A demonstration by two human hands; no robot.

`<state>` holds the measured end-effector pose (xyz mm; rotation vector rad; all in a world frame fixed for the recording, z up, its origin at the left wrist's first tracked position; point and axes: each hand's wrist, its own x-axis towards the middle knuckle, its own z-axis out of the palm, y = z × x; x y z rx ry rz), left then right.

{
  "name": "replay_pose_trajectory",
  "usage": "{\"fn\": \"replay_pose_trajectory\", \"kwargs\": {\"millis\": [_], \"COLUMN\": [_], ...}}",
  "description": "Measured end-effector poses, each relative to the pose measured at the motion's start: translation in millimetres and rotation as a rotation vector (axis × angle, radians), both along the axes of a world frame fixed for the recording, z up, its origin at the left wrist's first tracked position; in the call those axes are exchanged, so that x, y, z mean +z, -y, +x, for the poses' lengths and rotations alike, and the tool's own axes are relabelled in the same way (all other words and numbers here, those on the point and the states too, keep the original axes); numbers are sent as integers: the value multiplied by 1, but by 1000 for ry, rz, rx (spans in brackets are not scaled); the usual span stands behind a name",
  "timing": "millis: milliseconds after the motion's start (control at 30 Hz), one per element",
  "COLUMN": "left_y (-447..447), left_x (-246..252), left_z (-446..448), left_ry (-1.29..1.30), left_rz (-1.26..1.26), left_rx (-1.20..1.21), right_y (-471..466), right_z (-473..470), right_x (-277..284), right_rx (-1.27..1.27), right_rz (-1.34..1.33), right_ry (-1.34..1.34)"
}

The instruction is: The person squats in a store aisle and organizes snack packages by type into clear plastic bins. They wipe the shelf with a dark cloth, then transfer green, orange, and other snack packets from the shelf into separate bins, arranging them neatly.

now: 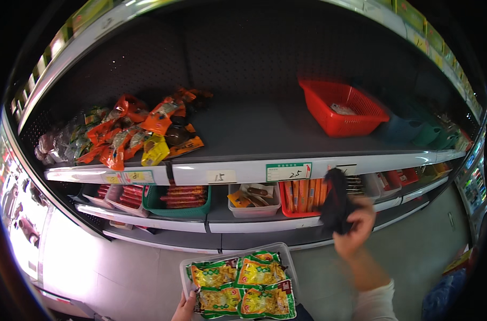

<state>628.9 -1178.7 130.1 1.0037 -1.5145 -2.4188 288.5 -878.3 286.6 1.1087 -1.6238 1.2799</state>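
Observation:
My left hand (184,306) grips the left edge of a clear plastic bin (287,252) at the bottom middle, which holds several green-and-yellow snack packets (262,299). To its upper right my right hand (357,224) is closed on a dark cloth (337,202), blurred, in front of the shelf edge and the lower bins. Behind it a red plastic basket (339,124) stands on the upper shelf with a small packet inside. Orange and yellow snack packets (125,134) lie piled at the shelf's left.
Below the white price rail (243,170) stand a green basket (177,212) of red packaged sticks, a clear bin (253,210) and a red basket (301,214) of orange packages. Blue and green bins (402,130) stand at the upper shelf's right. A blue bag-like thing (444,293) is at lower right.

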Motion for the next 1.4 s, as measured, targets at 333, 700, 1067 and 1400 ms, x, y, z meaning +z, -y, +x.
{"fn": "replay_pose_trajectory", "kwargs": {"millis": [333, 700, 1067, 1400], "left_y": [-5, -5, -6, 6], "left_x": [10, 30, 26, 37], "left_z": [-10, -4, -9, 12], "left_ry": [-17, -134, -98, -197], "left_rz": [-109, -239, -108, -2], "left_rx": [-117, -70, -69, -64], "right_y": [140, 235, 222, 98], "right_z": [-94, -229, -133, -56], "right_x": [144, 113, 128, 132], "right_rx": [-359, -669, 440, -237], "right_rz": [857, 930, 1038, 673], "right_ry": [700, 582, 316, 54]}}
